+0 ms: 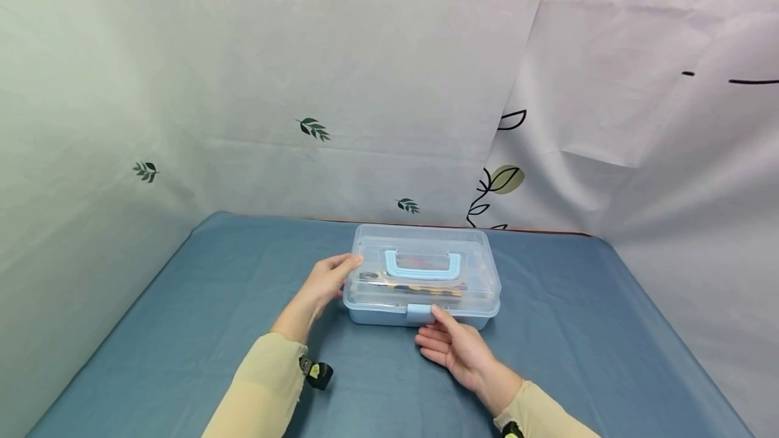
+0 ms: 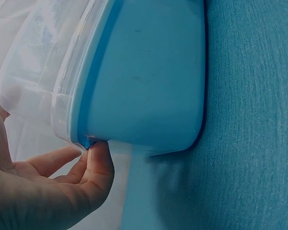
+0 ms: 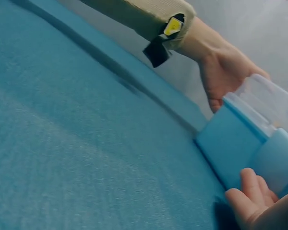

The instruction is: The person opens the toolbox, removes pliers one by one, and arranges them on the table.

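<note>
Nearest the camera were your sleeves, each with a black strap at the cuff. Your left hand grasped the box's left end, thumb on the lid, fingers at the rim. The box sat near the far edge of the blue cloth; its clear lid, handle lying flat, covered yellow-and-black things too blurred to name. Your right hand clenched nothing: thumb touching the latch, fingers loosely extended before the box. A leaf-printed curtain hung behind and along both sides.
</note>
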Motion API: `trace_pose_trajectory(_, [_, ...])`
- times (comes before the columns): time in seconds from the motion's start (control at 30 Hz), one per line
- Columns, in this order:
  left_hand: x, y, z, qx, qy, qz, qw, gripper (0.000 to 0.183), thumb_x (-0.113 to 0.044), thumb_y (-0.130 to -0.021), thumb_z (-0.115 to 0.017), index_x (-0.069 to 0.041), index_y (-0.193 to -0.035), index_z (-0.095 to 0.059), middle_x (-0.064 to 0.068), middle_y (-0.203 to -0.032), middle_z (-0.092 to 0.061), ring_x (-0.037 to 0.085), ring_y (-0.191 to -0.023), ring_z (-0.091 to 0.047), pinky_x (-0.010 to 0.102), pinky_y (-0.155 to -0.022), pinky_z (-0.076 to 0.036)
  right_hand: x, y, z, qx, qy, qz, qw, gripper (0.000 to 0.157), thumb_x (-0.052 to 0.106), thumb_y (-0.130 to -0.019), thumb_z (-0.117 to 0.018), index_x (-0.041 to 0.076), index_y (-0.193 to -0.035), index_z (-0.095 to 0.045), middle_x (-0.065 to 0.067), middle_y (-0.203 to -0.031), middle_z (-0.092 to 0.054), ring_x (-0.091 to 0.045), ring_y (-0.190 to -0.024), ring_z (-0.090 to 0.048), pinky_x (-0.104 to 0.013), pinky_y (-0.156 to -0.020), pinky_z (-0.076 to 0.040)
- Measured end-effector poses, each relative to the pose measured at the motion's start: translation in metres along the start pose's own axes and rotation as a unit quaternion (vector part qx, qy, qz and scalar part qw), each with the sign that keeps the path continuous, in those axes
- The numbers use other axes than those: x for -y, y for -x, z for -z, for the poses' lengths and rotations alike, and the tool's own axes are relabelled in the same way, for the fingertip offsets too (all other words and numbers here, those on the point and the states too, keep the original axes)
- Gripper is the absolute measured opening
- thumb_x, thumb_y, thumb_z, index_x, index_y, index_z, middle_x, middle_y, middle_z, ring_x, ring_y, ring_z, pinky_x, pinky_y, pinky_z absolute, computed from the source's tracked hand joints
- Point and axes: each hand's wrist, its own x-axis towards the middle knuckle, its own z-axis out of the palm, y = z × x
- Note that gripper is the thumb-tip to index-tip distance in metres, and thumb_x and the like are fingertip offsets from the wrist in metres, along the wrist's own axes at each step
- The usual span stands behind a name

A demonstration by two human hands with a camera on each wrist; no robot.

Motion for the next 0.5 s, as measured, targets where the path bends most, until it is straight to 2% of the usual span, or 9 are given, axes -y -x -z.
trace_pose_trajectory(0.3, [0.0006,0.0007,0.0005,-0.002,-0.005,-0.003,1.0,0.074,-0.053,-0.088,-0.057,-0.008,-0.144,-0.039,0.016,-0.145,-0.043,0.027,-0.114,-0.052,0.033,-0.082,-0.048,0.0006,-0.0007,0.0003,0.008,-0.003,-0.012,1.0,0.055,0.048,-0.086,-0.063,0.0,-0.108,-0.047,-0.005,-0.09,-0.062,-0.017,-0.088,-0.067,-0.038,-0.09,-0.052])
trace_pose_trajectory(0.5, [-0.0013,0.0017,0.0004,-0.001,-0.009,-0.005,0.9999,0.074,-0.052,-0.088,-0.057,-0.008,-0.144,-0.039,0.016,-0.144,-0.044,0.027,-0.113,-0.052,0.03,-0.078,-0.049,0.0042,-0.0005,0.0041,0.023,0.012,-0.026,0.999,0.065,0.05,-0.086,-0.062,-0.004,-0.117,-0.041,-0.009,-0.096,-0.06,-0.019,-0.093,-0.066,-0.041,-0.094,-0.05])
